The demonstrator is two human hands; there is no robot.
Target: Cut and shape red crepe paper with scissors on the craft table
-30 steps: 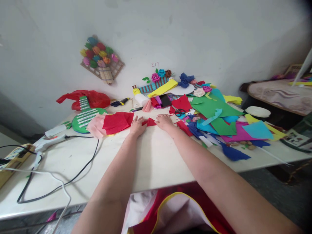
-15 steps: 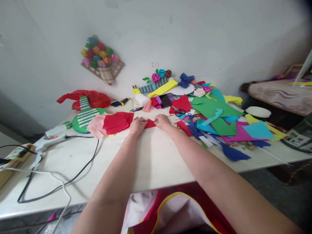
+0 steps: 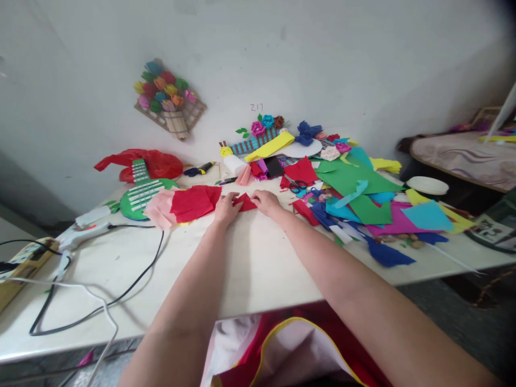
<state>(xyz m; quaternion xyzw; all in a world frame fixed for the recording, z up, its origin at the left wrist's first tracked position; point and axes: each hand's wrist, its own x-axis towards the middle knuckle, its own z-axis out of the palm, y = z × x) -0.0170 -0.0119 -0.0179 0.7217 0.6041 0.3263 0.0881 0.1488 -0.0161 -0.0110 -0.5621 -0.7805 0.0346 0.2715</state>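
A small red piece of crepe paper [image 3: 245, 202] lies on the table between my two hands, its top edge raised to a peak. My left hand [image 3: 227, 207] grips its left side, with the fingers bent over it. At the right side, my right hand [image 3: 266, 202] pinches the paper between thumb and fingers. Just left of my left hand are larger red crepe sheets [image 3: 193, 204], partly over a pale pink crepe piece [image 3: 159, 207]. The fingertips on the paper are small and partly hidden.
Scissors [image 3: 297, 185] and green paper [image 3: 355, 174] lie among scraps on the right. A hot glue gun [image 3: 83, 236] with a black cord rests at left, near a power strip [image 3: 32, 269]. Behind stand a green guitar-shaped craft [image 3: 127, 201] and pliers [image 3: 199, 169].
The red paper between my hands has gone from lying flatter to standing up in a peak. Both hands have shifted only slightly.
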